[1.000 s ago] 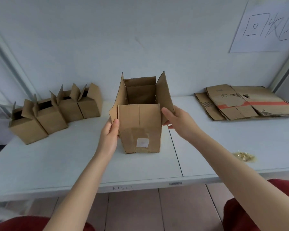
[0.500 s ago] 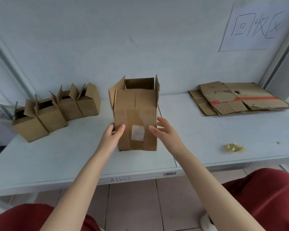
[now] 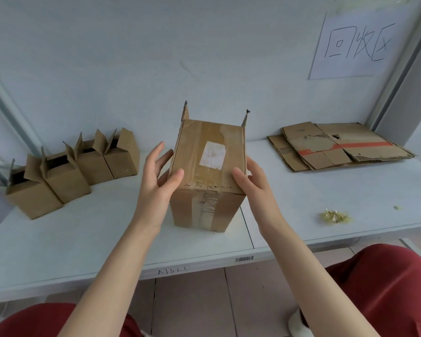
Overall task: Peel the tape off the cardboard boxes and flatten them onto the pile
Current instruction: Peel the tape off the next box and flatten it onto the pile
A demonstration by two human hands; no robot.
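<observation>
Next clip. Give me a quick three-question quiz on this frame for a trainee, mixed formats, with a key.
1. True or false: clear tape runs down the near face of the cardboard box held between the left hand and right hand.
2. Where does the pile of flattened cardboard lie? A) on the floor B) at the right rear of the table C) inside a box
3. How many open boxes stand in the row on the left?
Key: 1 true; 2 B; 3 four.
</observation>
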